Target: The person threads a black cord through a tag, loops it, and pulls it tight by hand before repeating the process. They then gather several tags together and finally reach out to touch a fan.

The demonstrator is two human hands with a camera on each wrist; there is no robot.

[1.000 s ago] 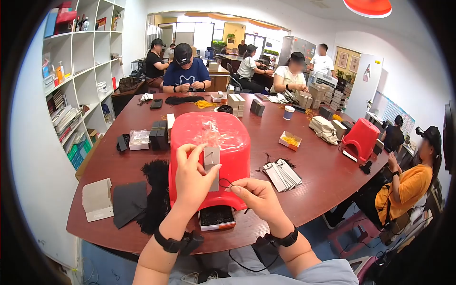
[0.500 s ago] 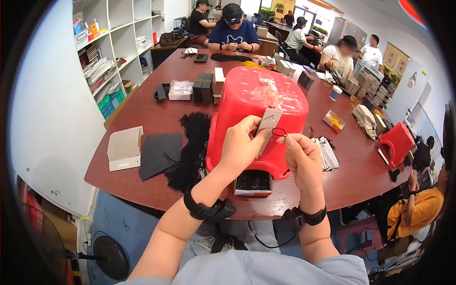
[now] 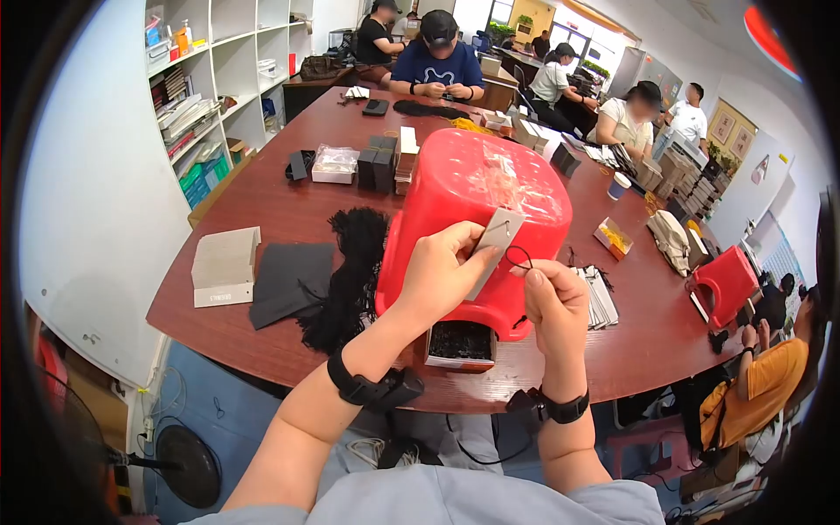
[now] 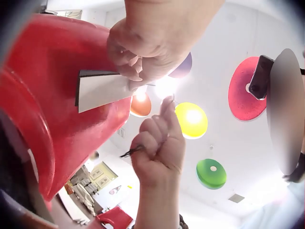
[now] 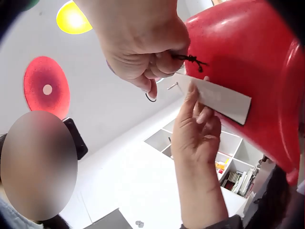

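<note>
Between thumb and fingers my left hand (image 3: 442, 269) holds a narrow grey-white tag (image 3: 497, 247) upright at a tilt, close to the red upturned stool (image 3: 437, 188). In the left wrist view the tag (image 4: 102, 90) looks like more than one layer. My right hand (image 3: 558, 306) pinches a black cord (image 3: 520, 252), whose loop stands just right of the tag. The cord's knotted end (image 5: 193, 59) sticks out of the curled right fingers in the right wrist view. A small box (image 3: 461, 360) of black cords sits under the stool's edge.
Left of the stool lie a bundle of black cords (image 3: 354, 271), a dark sheet (image 3: 293, 276) and a beige card folder (image 3: 226, 262). White tags (image 3: 599, 297) lie to its right, with a box of yellow cords (image 3: 612, 238) beyond. Several people sit around the table.
The head view has swung left and down, shifting the table scene. The right hand has risen from below the tag to beside it, bringing the cord loop near the tag's upper part.
</note>
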